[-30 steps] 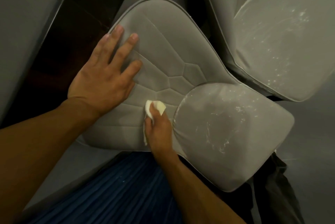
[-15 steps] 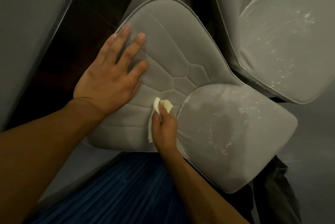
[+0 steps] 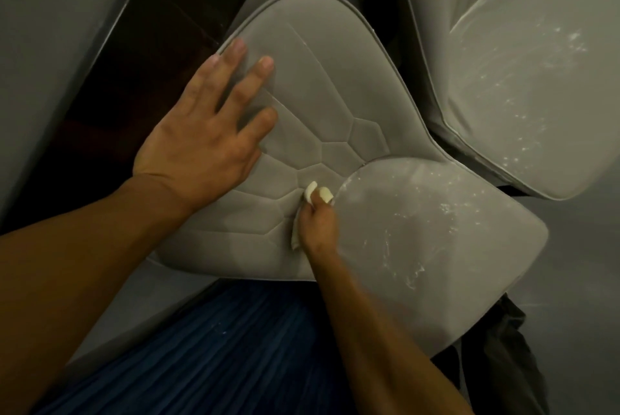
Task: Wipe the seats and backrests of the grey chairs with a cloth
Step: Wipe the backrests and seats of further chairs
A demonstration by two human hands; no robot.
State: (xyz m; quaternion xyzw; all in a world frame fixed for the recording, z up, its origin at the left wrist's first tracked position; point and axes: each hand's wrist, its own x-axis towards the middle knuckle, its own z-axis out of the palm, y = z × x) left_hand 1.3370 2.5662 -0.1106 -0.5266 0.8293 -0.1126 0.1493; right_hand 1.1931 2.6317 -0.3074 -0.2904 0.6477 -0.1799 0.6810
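Note:
A grey chair fills the middle of the view; its quilted backrest (image 3: 322,106) has stitched hexagon seams, and its seat (image 3: 429,247) carries white dust streaks. My left hand (image 3: 204,139) lies flat with fingers spread on the backrest's left side. My right hand (image 3: 317,223) is closed on a small white cloth (image 3: 313,194) and presses it where backrest and seat meet. Part of the cloth hangs below my fist.
A second grey chair (image 3: 536,85) with a dusty seat stands at the upper right, close to the first. Dark floor (image 3: 134,79) shows at the upper left beside a pale wall panel. Blue pleated fabric (image 3: 218,354) covers my lap at the bottom.
My right hand has slid the cloth a little up and right along the seam toward the seat. My left hand stays flat on the backrest.

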